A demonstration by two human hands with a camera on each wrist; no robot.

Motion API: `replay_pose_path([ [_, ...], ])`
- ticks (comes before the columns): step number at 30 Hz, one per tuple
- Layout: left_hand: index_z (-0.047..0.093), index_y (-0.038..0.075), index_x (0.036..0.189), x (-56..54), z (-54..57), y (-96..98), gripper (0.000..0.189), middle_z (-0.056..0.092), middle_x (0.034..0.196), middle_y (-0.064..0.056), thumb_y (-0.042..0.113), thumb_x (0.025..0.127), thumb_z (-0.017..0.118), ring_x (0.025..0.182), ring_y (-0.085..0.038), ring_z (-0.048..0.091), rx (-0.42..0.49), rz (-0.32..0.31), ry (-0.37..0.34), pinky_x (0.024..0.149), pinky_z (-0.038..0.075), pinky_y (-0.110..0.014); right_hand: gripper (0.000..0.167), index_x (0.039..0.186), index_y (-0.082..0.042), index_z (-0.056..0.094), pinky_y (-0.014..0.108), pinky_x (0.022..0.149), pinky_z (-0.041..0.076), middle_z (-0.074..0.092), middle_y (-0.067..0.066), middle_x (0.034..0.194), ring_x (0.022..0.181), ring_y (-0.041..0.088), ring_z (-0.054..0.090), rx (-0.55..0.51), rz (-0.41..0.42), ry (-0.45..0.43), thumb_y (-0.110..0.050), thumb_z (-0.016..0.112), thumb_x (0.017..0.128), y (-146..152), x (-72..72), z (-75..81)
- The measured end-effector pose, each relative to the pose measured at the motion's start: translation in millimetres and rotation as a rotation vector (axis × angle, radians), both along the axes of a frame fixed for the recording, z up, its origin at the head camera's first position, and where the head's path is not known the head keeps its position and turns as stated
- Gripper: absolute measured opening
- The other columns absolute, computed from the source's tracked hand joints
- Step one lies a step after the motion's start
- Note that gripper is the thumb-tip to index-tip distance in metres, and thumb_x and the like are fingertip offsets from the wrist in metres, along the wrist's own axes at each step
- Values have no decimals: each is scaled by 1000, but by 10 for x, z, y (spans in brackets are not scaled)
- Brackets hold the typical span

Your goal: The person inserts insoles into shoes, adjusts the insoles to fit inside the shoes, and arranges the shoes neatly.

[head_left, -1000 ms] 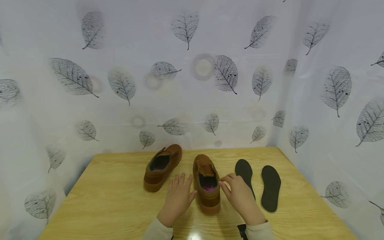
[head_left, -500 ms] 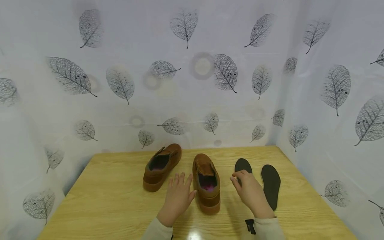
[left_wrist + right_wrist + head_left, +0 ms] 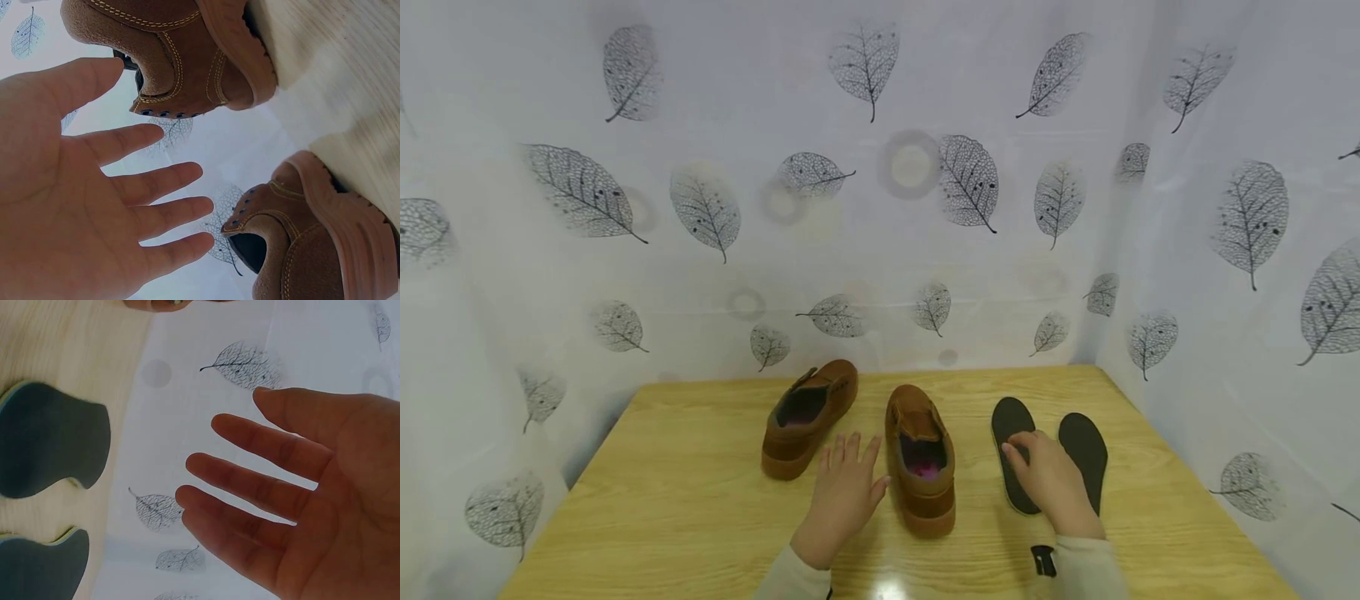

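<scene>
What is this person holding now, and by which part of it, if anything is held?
Nothing is held. The left grip is spread and empty beside a shoe; the right grip, near the insoles, is also empty.

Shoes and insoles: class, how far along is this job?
Looks done: shoes standing on the table, insoles laid out. In hand: nothing; left hand empty beside a shoe, right hand empty over the insoles. Probably remaining: fitting the insoles, which lie outside the shoes.

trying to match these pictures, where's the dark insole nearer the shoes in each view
Head: insole right of centre, lower half, partly hidden by the right hand.
Left wrist: not in it.
Right wrist: upper insole of two, left edge.
Shared landmark: leaf-print backdrop.
</scene>
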State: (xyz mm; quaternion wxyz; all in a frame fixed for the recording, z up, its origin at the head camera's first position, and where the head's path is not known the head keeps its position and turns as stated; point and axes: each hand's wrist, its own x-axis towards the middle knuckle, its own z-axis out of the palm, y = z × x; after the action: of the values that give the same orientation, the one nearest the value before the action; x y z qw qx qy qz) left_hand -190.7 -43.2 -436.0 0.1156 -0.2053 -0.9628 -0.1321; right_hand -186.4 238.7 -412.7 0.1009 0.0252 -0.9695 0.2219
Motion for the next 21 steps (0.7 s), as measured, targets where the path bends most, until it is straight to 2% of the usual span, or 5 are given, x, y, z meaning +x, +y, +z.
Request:
replay_pose_path([
  [7,49,7,138,-3,7,-8,55,47,135,-27,32,92,64,126,-50,41,14,0,1,101,33,-62,31,112,6,65,55,79,50,61,30,110,99,47,59,9,-51,-65,-19,60,95,206,-70,-119],
  [10,49,6,138,-3,0,-15,55,47,135,-27,32,92,64,126,-50,42,10,2,3,102,33,-62,34,113,9,63,56,79,49,59,33,111,100,49,58,16,-85,-103,-20,59,95,280,-81,-164],
  [16,49,7,138,-5,-8,-31,55,47,135,-27,32,92,64,127,-50,41,12,8,8,102,33,-63,42,116,16,57,53,66,52,55,39,113,90,51,58,30,-174,-214,-22,57,95,398,-69,-184],
  [21,50,6,138,-6,-8,-35,55,47,136,-27,32,92,64,127,-50,40,11,8,0,102,33,-63,50,112,25,49,64,77,46,46,48,110,98,64,46,28,-234,-322,-23,54,96,483,-52,-227],
])
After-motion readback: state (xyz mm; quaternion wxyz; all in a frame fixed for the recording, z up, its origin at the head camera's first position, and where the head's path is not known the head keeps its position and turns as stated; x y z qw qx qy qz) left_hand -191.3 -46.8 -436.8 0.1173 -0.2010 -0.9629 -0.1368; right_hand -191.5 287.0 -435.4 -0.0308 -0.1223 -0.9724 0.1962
